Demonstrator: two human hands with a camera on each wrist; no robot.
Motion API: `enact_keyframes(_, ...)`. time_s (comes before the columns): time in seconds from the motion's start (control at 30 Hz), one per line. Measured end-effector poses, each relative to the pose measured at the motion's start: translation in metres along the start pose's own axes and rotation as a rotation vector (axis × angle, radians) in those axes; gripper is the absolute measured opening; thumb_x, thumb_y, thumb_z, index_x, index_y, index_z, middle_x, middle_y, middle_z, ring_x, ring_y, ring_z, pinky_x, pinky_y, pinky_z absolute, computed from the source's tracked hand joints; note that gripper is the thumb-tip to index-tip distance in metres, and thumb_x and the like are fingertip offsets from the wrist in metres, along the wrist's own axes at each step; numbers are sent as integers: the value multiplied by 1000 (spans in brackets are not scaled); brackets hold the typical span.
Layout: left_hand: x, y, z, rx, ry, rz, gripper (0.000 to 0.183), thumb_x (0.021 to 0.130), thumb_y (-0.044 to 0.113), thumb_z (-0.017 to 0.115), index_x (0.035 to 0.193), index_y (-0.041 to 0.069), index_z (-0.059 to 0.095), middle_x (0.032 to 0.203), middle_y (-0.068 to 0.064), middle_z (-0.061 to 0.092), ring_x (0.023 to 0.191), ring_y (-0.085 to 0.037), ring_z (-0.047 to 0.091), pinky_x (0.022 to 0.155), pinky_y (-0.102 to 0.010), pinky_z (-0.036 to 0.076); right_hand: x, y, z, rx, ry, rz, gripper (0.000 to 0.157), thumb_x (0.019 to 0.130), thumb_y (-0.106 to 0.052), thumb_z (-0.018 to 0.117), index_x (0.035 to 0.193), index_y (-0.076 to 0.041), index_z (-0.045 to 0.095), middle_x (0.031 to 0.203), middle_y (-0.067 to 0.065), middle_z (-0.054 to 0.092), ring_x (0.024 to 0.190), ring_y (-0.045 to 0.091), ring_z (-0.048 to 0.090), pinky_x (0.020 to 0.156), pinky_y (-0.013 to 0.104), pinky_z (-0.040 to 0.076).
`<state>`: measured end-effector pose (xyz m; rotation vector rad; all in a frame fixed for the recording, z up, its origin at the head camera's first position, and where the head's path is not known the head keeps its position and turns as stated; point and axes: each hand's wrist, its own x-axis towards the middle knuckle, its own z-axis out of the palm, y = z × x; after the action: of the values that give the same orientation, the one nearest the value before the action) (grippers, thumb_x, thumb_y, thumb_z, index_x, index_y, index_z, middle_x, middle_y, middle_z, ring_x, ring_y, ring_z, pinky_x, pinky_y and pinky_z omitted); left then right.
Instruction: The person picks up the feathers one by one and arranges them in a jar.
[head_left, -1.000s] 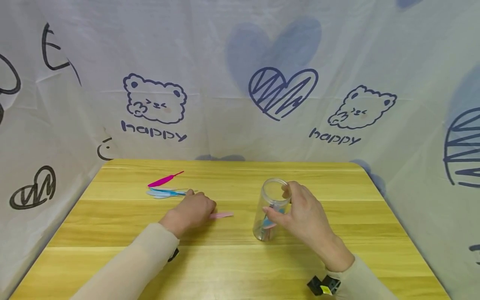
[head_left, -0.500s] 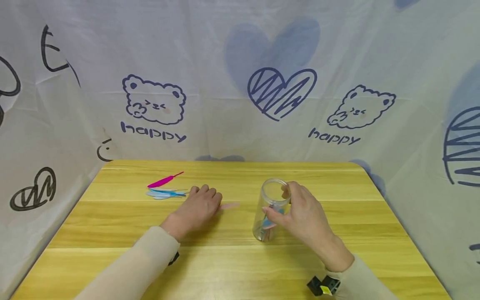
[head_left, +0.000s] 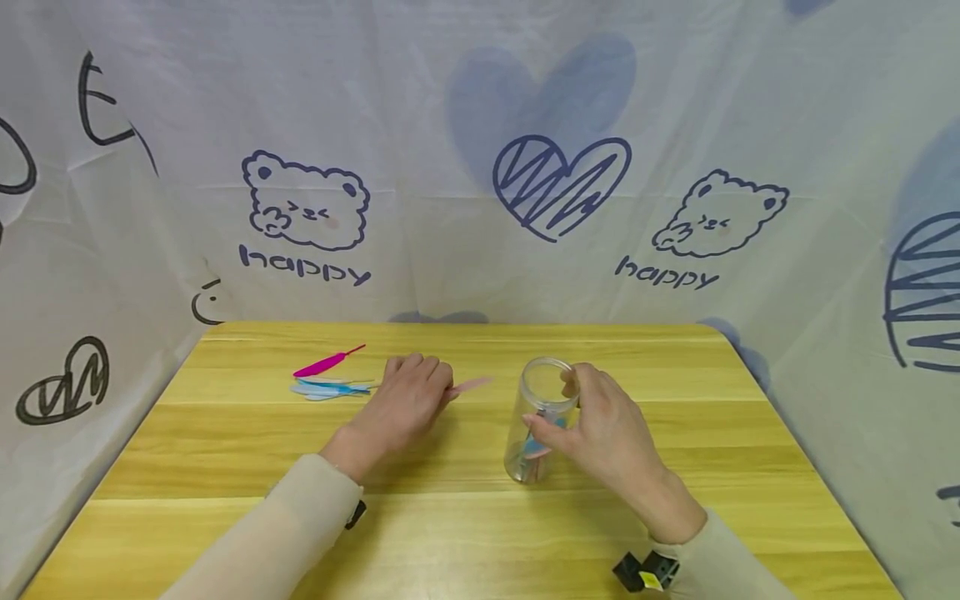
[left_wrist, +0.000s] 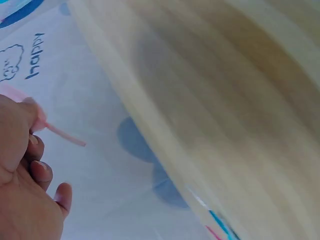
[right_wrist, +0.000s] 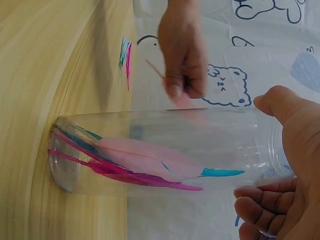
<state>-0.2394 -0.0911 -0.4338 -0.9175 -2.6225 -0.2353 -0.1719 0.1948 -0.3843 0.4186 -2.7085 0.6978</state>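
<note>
My left hand (head_left: 411, 398) pinches a pale pink feather (head_left: 472, 384) between thumb and forefinger, raised above the table and left of the jar. In the left wrist view the feather's quill (left_wrist: 67, 135) sticks out past the fingers. A clear plastic jar (head_left: 517, 433) stands upright and lidless on the table. My right hand (head_left: 611, 433) grips it near the rim, thumb at the front and fingers behind. Inside the jar, as the right wrist view shows, are a pink feather (right_wrist: 150, 155), magenta feathers (right_wrist: 135, 177) and a blue-tipped one (right_wrist: 222, 172).
A magenta feather (head_left: 321, 364) and several blue and white feathers (head_left: 330, 387) lie on the wooden table (head_left: 420, 533), left of my left hand. A white cloth (head_left: 435, 233) with drawn bears and hearts hangs behind and at both sides.
My left hand has lifted the pink feather off the table and carried it up and rightward, closer to the jar. The right hand and the jar have stayed in place.
</note>
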Motion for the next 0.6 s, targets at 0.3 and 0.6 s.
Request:
enact_keyframes(0.3,14,11,-14,-14,106,35,16,109,26,60,99,14,57,85,2,58,81,-22,46,86,-43,36,0,0,1,5,5,1,56,83,-46,88,109,-6,58,99,8,64,83,19,59,67,35,50)
enact_keyframes(0.6,28,22,-33,4,220,81,18,110,25,56,100,10,55,88,-2,51,86,-26,45,82,-44,35,0,1,0,5,9,-7,58,82,-47,89,108,-6,57,97,7,63,82,19,58,67,34,50)
